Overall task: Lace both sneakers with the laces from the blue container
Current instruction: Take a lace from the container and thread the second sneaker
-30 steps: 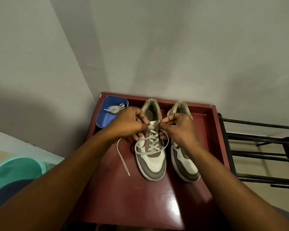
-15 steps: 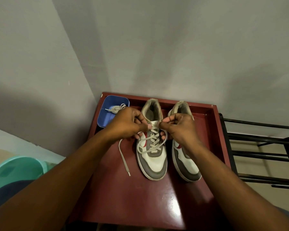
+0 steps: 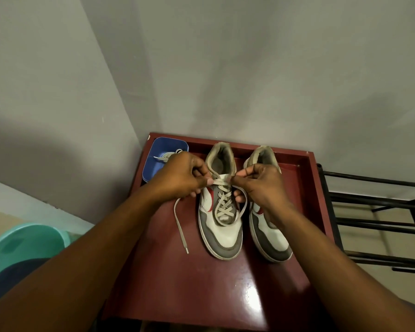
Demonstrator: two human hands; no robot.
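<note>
Beige lace (image 3: pixel 222 182) is pinched at both ends of a short, taut span: left hand (image 3: pixel 180 178) fingers (image 3: pixel 203 174) curl on it from one side, right hand (image 3: pixel 261 185) fingers (image 3: pixel 243 174) from the other. The span lies across the top eyelets of the sneaker (image 3: pixel 225 231) under the left hand. That sneaker is grey and white, crossed with lace below the span, with a red curved side mark; the brand is not legible. One lace tail drops from the left hand onto the table (image 3: pixel 201 283). A loop hangs from the right hand along the sneaker's side. A second sneaker (image 3: pixel 271 238) stands just beside it, partly under the right hand; its lacing is hidden. Both toes point at the wearer. The blue container (image 3: pixel 153 164) sits at the table's far left corner, holding a bundled second lace (image 3: pixel 164 157). The table is glossy dark red. A black rack (image 3: pixel 381 212) stands to the right, a teal tub (image 3: pixel 22 243) at lower left.
</note>
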